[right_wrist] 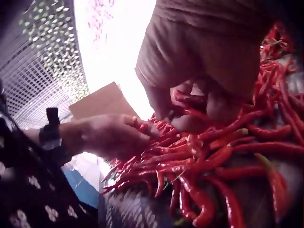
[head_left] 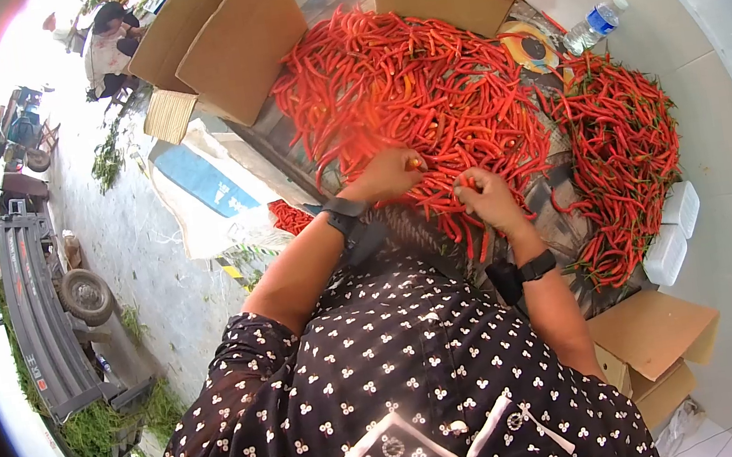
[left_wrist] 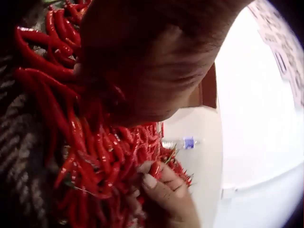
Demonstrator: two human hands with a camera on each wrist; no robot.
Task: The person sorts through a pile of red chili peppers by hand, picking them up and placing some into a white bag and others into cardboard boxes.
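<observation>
Red chilies lie in a wide heap before the person. At the heap's near edge is the left hand, its fingers curled round a chili whose end shows at the fingers in the head view and in the right wrist view. Just right of it the right hand pinches a red chili between thumb and fingers. The hands are close together but apart. In the left wrist view the left hand hides much of its own grip, and the right hand shows below it.
A second heap of chilies with green stems lies at the right, by a water bottle and white plastic boxes. Cardboard boxes stand at the back and an open one at the lower right. Another person sits far left.
</observation>
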